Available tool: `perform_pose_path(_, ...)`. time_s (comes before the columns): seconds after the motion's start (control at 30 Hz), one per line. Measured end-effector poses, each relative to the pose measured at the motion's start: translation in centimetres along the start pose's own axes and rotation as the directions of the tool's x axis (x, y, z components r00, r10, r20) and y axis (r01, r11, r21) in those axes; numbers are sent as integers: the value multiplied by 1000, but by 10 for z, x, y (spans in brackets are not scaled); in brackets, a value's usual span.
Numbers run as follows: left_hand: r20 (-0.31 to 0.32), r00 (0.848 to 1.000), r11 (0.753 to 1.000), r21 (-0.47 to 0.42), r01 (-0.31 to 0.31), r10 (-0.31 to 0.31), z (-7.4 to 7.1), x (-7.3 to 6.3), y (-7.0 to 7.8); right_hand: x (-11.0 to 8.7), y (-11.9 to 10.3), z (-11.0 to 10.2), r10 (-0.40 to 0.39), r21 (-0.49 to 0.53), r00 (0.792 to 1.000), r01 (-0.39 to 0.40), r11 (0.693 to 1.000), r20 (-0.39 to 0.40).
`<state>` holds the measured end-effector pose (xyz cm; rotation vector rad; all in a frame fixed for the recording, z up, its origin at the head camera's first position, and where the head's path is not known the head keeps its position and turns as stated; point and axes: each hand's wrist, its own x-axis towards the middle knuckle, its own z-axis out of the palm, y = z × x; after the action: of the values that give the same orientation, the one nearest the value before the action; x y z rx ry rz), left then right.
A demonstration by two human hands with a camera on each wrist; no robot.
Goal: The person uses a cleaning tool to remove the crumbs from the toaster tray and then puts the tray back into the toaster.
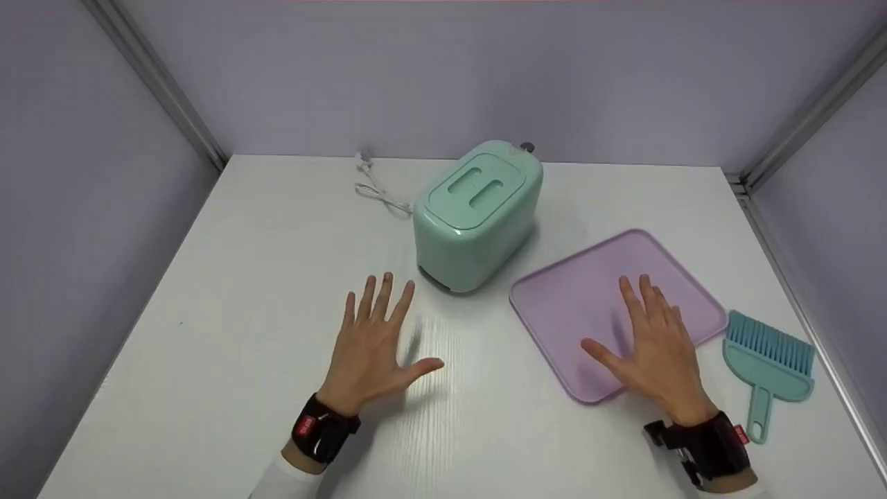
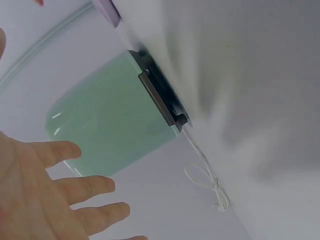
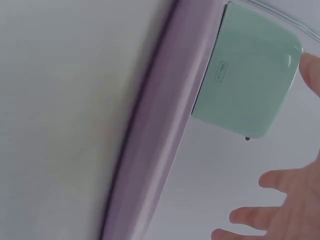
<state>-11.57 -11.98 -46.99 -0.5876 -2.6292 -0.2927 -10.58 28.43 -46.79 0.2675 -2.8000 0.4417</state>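
A mint-green toaster [image 1: 471, 215] with a lid over its top stands at the middle back of the white table. My left hand [image 1: 367, 357] is held palm down with spread, straight fingers, in front of the toaster and a little to its left; nothing is in it. Over the near part of a purple tray [image 1: 575, 298] hovers my right hand [image 1: 658, 350], fingers extended, thumb out to the left, also holding nothing. In the left wrist view the toaster's end [image 2: 115, 115] shows a dark slot low down, past my fingers [image 2: 90, 187]. The right wrist view has the tray's edge [image 3: 165, 120] up close.
A teal hand brush [image 1: 766, 371] lies bristles away from me at the right, beside the tray's corner. The toaster's white cord [image 1: 381, 194] and plug lie loosely bundled at the back. Grey panels [image 1: 443, 76] wall in the table at the back and sides.
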Motion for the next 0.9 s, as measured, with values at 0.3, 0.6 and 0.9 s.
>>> perform_pose_path(0.3, -100, 987, 991, -23, -132, 129, -19, 35, -13, 50, -21, 3, 102, 374, 995, -90, 923, -12)
perform_pose_path(0.6, -168, 962, 971, -70, -228, 214, -19, 74, -19, 97, -55, 21, 246, 705, 963, -252, 663, 113)
perform_pose_path(0.9, -201, 941, 950, -104, -295, 271, -1, 109, -10, 140, -86, 37, 391, 881, 887, -372, 294, 244)
